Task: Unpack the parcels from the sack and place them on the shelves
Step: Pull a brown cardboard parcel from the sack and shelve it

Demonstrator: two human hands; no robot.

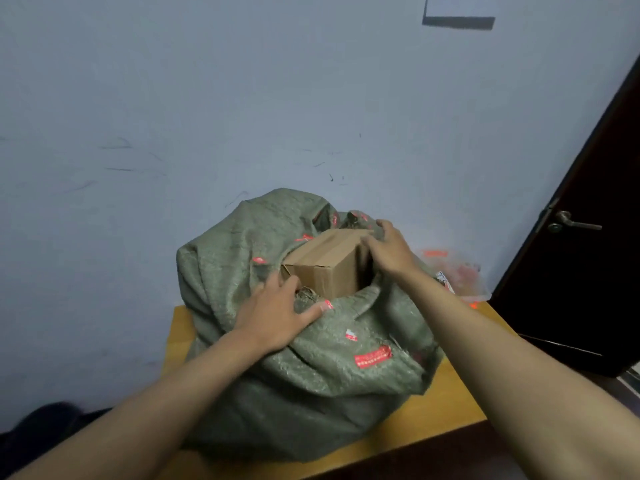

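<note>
A pale wall [242,98] fills the back, with a dark door [588,254] at the right. On a wooden table [450,410] against the wall sits a big green woven sack [259,393], full and crumpled, with red labels on it. In the open mouth of the sack a brown cardboard parcel [325,261] shows, closed with tape along its top; only its upper part is out of the cloth. The left hand [277,313] lies spread on the near rim of the sack, fingers rather straight, pressing the cloth down beside the parcel and gripping nothing. The right hand [388,251] curls over the far right corner of the parcel, and some cloth may be under the fingers too. To do this step well, I think the left hand should keep the rim low while the right lifts the parcel straight up, so the cloth does not catch its corners. No shelves are visible here.
</note>
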